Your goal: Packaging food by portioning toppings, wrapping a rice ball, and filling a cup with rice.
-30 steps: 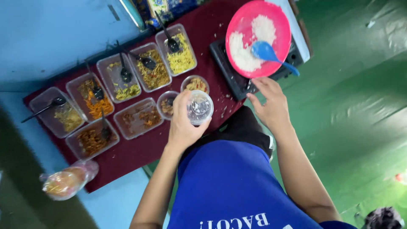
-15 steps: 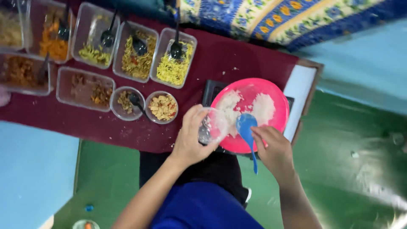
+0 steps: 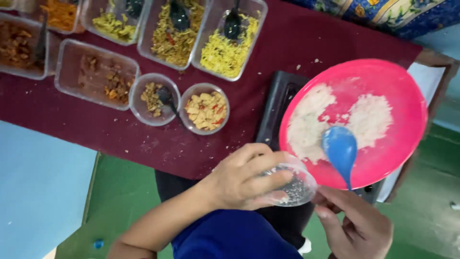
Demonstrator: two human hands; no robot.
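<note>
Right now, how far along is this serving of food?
Done: the cup in the left hand holds only a few bits. In hand: the right hand grips the blue spoon, which rests on rice in the pink bowl. Left: no rice is in the cup yet, and the topping trays sit apart.

Dark red tablecloth [image 3: 297, 45] under clear rectangular tubs of yellow noodles [image 3: 229, 45] and brown mix [image 3: 96, 74], black spoons sunk in; two small round bowls [image 3: 206, 108] side by side below them; patterned blue fabric [image 3: 397, 14] beyond; green floor [image 3: 129, 192] beneath.
</note>
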